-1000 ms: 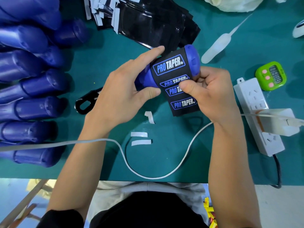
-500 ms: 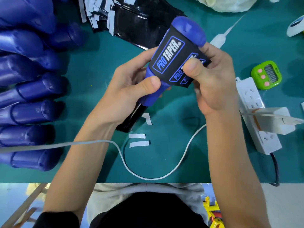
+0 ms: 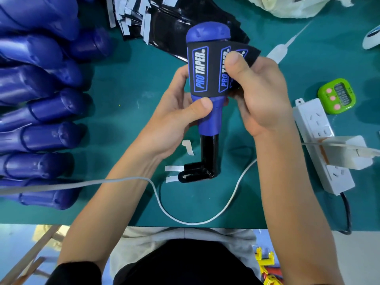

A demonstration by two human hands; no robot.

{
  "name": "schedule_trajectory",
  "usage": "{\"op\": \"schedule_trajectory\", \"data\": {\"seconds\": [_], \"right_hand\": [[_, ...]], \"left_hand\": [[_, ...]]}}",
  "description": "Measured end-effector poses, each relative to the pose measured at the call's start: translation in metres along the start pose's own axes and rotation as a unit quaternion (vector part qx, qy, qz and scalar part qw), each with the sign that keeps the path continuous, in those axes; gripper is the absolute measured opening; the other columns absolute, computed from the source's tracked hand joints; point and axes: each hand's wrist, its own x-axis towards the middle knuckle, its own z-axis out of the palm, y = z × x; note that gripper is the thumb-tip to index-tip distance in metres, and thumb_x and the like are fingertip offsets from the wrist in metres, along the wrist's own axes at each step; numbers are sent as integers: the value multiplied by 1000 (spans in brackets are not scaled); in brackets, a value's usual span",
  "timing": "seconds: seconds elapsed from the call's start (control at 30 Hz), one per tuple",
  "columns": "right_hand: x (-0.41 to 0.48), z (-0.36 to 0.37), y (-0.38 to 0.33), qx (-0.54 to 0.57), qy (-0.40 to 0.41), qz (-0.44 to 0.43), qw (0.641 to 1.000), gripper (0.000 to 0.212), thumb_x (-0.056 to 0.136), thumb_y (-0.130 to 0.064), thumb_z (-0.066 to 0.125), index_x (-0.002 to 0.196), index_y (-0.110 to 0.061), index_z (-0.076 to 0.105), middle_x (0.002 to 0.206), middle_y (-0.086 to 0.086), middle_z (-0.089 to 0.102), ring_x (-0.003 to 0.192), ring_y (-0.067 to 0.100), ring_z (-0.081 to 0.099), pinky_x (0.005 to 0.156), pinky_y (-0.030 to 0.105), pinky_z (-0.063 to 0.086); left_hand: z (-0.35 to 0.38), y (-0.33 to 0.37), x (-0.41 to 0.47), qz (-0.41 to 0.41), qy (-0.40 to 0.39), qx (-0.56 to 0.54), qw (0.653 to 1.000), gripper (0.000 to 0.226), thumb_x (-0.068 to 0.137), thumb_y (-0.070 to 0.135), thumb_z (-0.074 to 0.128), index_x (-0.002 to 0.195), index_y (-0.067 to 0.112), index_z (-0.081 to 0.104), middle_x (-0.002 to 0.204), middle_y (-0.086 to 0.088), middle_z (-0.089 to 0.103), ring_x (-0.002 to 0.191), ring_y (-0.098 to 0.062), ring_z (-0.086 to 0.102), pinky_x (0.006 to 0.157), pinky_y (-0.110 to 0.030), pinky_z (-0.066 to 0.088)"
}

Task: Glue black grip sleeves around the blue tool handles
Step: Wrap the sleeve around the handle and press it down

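While a blue tool handle [image 3: 211,120] stands upright over the green work mat [image 3: 127,95], a person's left hand [image 3: 176,124] grips its lower body. The thumb [image 3: 202,108] presses on the blue plastic just under the wrap, and the fingers curl round the far side. A black grip sleeve [image 3: 201,70], printed with blue "PRO TAPER" logos, lies partway around the handle just below its rounded cap. The sleeve's loose end [image 3: 249,53] juts out to the right, clear of the handle. The right hand [image 3: 261,95] pinches that end, with the thumb [image 3: 234,62] flat on the printed face and the curled fingers behind it. A black metal shank [image 3: 209,149] runs down from the handle to a bent foot [image 3: 195,174] near the mat; whether the foot touches the mat cannot be told.

Along the left edge of the mat lie rows of bare blue handles [image 3: 45,136]. A heap of black sleeves [image 3: 164,21] sits at the top, behind the work. A few white paper strips [image 3: 171,168] lie just beside the bent foot, and a white cable [image 3: 185,221] loops across the near edge of the mat. To the right are a white power strip [image 3: 320,140], a green timer [image 3: 337,95] and a white dropper [image 3: 277,52].
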Motion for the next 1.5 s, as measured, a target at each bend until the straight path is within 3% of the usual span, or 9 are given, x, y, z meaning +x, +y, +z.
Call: {"op": "schedule_trajectory", "data": {"seconds": [0.1,0.3,0.5,0.7,0.83,1.0,1.13,1.33,1.5], "right_hand": [[3,4,6,-3,24,19,1000,17,95,-28,67,103,-13,69,89,6,75,79,27,66,65,42,49],[5,20,19,-126,103,54,985,65,69,-68,74,109,-23,48,85,10,79,75,21,73,78,43,59],[-14,26,22,-471,269,-156,826,45,92,-57,62,78,-20,41,68,-4,56,70,20,47,64,34,29],[-36,13,34,-357,94,-18,929,37,92,-57,60,110,-25,55,83,-7,70,78,16,66,80,40,54],[-39,6,37,-391,-43,47,918,81,87,-32,80,154,-43,38,107,-12,73,95,11,66,92,21,51],[-27,6,20,-495,-45,-34,867,61,85,-30,66,142,-43,47,95,-9,68,85,27,59,85,48,53],[-12,-5,12,-544,-82,-23,835,59,82,-27,66,136,-44,51,87,-9,61,85,31,55,79,44,52],[3,-17,15,-588,-134,-4,797,42,79,-31,71,116,-44,54,80,-9,60,79,29,56,65,36,40],[3,-17,19,-584,-189,35,789,26,76,-33,70,87,-43,48,70,-5,58,71,21,56,58,35,36]], "left_hand": [[-6,-4,2,-6,23,24,999,68,88,7,73,144,-2,36,115,-20,63,104,-39,57,91,-54,53],[-13,-5,1,-12,60,37,997,47,84,5,72,126,12,52,102,4,74,95,-18,71,73,-35,61],[-11,-9,4,-18,74,47,996,53,90,11,66,139,10,47,103,5,74,92,-16,71,74,-38,62],[-11,-8,5,17,116,21,993,40,92,12,65,130,12,49,100,3,72,92,-22,69,76,-38,59],[-10,-7,4,41,161,25,986,45,88,9,70,128,7,50,101,0,70,90,-13,69,79,-30,57],[-35,6,0,78,131,132,979,41,73,27,83,107,14,64,97,11,73,94,-7,65,87,-25,51],[-75,21,-1,80,76,167,980,50,77,11,80,120,3,56,89,18,69,81,1,58,79,-19,48],[-98,22,0,52,56,255,964,58,75,19,86,126,10,62,110,6,72,99,-10,65,94,-27,52],[-88,18,4,61,66,228,970,23,92,23,70,112,11,72,100,8,77,91,-9,68,84,-24,53]]}}
